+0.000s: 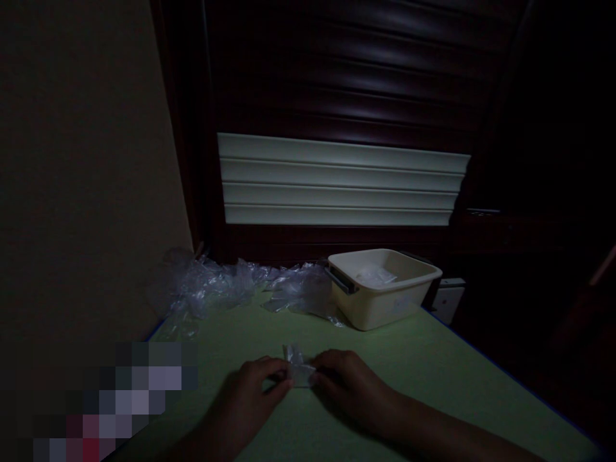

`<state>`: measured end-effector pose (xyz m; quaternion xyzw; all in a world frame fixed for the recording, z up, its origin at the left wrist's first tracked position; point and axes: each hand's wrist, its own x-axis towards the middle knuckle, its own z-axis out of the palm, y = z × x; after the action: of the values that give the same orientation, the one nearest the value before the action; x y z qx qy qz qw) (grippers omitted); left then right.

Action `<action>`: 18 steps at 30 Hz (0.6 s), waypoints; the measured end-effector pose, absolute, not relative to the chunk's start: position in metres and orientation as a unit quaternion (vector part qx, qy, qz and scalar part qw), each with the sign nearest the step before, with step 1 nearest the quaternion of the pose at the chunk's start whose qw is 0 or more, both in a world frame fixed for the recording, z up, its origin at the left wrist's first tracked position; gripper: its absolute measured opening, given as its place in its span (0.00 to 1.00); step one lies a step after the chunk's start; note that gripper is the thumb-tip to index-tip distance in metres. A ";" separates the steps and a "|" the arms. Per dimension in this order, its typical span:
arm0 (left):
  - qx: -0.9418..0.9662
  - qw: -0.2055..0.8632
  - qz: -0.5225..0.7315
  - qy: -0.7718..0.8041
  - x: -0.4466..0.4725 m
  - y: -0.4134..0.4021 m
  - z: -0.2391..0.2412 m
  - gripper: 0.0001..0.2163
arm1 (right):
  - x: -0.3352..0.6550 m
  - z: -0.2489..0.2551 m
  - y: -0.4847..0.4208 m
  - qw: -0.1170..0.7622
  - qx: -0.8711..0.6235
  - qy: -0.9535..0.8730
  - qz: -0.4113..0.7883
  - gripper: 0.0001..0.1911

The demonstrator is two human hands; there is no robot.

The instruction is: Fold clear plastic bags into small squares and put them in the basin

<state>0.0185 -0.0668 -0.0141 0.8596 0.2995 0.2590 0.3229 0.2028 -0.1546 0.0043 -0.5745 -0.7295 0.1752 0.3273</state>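
Observation:
Near the front middle of the green tabletop [231, 346], a small clear plastic bag [301, 373] is held between my two hands. My left hand [253, 388] pinches its left edge between thumb and forefinger. On the other side, my right hand [349, 385] grips the right edge the same way. A loose flap of the plastic sticks up at its top left. The dim light hides whether anything is inside it.
Crumpled clear plastic bags [226, 282] lie in a heap along the back left. A cream plastic bin [385, 305] with dark handles stands at the back right, holding some clear plastic [375, 274]. Beyond it is a white boxy object [448, 301]. A wall [96, 192] borders the left.

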 end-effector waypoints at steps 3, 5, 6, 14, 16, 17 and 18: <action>0.841 0.346 0.269 0.318 0.021 -0.069 -0.013 0.07 | 0.201 0.001 -0.151 0.351 -0.584 -0.699 0.216 0.10; 0.836 0.358 0.273 0.313 0.022 -0.070 -0.014 0.07 | 0.201 -0.001 -0.150 0.373 -0.583 -0.681 0.239 0.10; 0.834 0.363 0.276 0.309 0.023 -0.071 -0.014 0.07 | 0.200 -0.002 -0.149 0.382 -0.580 -0.674 0.252 0.10; 0.855 0.305 0.267 0.324 0.024 -0.079 -0.018 0.10 | 0.200 -0.010 -0.146 0.427 -0.545 -0.637 0.338 0.08; 0.864 0.265 0.272 0.330 0.023 -0.079 -0.020 0.15 | 0.201 -0.013 -0.145 0.441 -0.540 -0.638 0.326 0.11; 0.871 0.245 0.269 0.330 0.023 -0.078 -0.021 0.18 | 0.202 -0.013 -0.144 0.444 -0.540 -0.640 0.318 0.12; 0.878 0.223 0.264 0.331 0.022 -0.078 -0.022 0.20 | 0.202 -0.014 -0.144 0.443 -0.545 -0.643 0.305 0.12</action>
<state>0.0220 -0.0781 -0.0222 0.8781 0.3308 0.2639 0.2235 0.2021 -0.1437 -0.0135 -0.5446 -0.6432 0.3051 0.4435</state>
